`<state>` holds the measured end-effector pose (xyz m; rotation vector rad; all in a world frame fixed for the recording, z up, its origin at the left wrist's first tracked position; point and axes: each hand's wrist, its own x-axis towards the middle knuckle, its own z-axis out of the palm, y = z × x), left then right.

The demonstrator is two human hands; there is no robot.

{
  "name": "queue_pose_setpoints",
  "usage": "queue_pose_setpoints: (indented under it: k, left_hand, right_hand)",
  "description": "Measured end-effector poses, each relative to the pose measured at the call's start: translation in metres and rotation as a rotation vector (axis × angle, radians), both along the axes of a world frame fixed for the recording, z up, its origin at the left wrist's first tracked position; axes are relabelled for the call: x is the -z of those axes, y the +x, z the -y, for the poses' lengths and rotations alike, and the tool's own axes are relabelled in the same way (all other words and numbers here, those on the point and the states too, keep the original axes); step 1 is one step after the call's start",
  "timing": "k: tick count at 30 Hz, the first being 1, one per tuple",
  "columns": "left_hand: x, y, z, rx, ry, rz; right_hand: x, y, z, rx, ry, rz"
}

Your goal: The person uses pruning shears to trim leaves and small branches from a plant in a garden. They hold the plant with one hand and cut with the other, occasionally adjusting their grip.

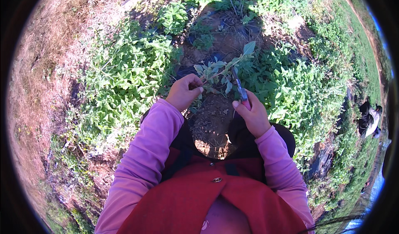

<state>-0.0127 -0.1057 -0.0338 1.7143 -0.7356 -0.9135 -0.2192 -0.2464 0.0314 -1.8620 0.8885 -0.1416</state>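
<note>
My left hand (184, 91) pinches the lower end of a leafy weed-like stem (215, 75) between thumb and fingers. The stem slants up and to the right, ending in one broad leaf (248, 48). My right hand (254, 113) grips a cutting tool (239, 87) with a pink handle and a narrow dark metal head. Its tip lies against or just beside the upper part of the stem; I cannot tell whether they touch. Whether the tool is a pair of pruning shears or a knife is also unclear.
Bare shaded soil (212, 115) lies between my knees. Low leafy plants stand on the left (124, 68) and right (299, 84). Dry grass (40, 65) covers the far left. Dark plastic sheeting (322, 159) shows at right. Another person (369, 120) is farther off at the right.
</note>
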Motion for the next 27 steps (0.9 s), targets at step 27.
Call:
queue_pose_setpoints:
  k: [27]
  left_hand:
    - [0.000, -0.003, 0.000, 0.029, 0.077, -0.030]
  right_hand:
    - [0.012, -0.004, 0.003, 0.033, 0.094, 0.062]
